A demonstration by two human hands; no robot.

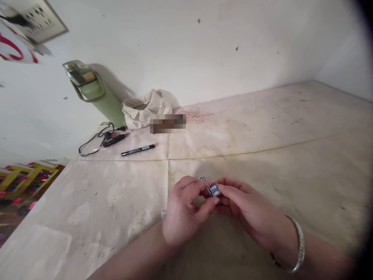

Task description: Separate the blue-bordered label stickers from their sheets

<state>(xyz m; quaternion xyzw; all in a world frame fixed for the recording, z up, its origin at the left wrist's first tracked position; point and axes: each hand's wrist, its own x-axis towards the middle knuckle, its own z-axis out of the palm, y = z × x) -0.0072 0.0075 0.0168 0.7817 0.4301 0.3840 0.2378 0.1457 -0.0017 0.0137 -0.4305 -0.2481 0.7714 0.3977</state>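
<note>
A small blue-and-white striped piece (214,189), perhaps folded paper or card, is pinched between my two hands above the table. My left hand (185,206) grips its left side with thumb and fingers curled together. On the other side, my right hand (244,200) presses its thumb on the striped face, with the fingers bent behind it. A bit of the same blue and white (203,179) shows past the left fingertips. Much of the piece is covered by my fingers, so its kind is unclear. Beside my left wrist, a small pale object (163,214) is mostly hidden.
A black marker (138,150) lies on the stained table cover (87,233). Behind it are a corded soldering iron or glue tool (113,140), a green bottle (107,103), a cream bag with pearls (140,111) and a blurred-out item (168,124). A wall socket (42,19) is upper left.
</note>
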